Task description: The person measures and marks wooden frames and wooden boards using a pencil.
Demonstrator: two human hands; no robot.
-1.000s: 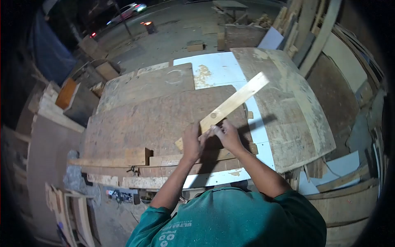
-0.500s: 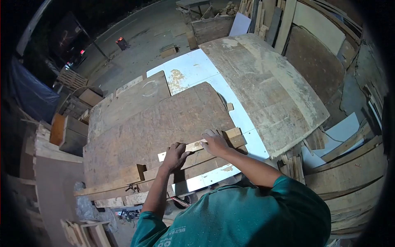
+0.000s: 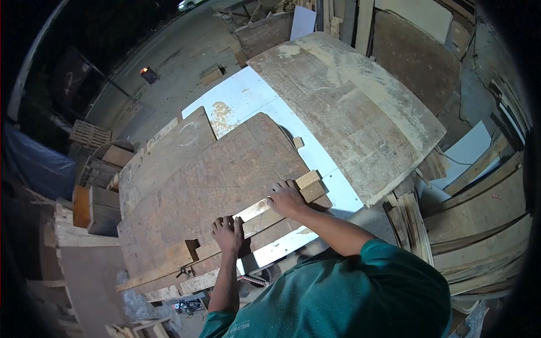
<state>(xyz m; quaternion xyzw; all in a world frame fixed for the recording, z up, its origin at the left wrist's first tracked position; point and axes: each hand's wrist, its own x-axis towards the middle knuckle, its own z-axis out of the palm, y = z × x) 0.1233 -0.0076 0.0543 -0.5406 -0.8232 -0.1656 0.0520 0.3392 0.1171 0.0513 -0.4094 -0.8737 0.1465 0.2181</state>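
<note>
A pale, narrow wood strip (image 3: pixel 252 210) lies near the front edge of a worn brown board (image 3: pixel 225 163). My left hand (image 3: pixel 227 233) is closed over the strip's left end, which it hides. Further right, my right hand (image 3: pixel 286 200) grips the same strip with its fingers curled over the far side. Just beyond the right hand is a small light wood block (image 3: pixel 307 179), with a browner block (image 3: pixel 314 191) beside it. Along the board's front left edge runs a longer wood batten (image 3: pixel 163 271), and a dark-sided notched piece (image 3: pixel 189 253) stands near it.
A white panel (image 3: pixel 344 188) lies under the brown board, with a dusty plywood sheet (image 3: pixel 360 118) to the right. Stacked boards (image 3: pixel 484 214) crowd the right side. Wooden boxes (image 3: pixel 103 208) stand at left. A loose box (image 3: pixel 212 74) sits on the ground beyond.
The view has turned slightly. My left hand now covers the strip's left end, which stuck out past it before. My right hand stays on the strip. A vehicle appears at the top.
</note>
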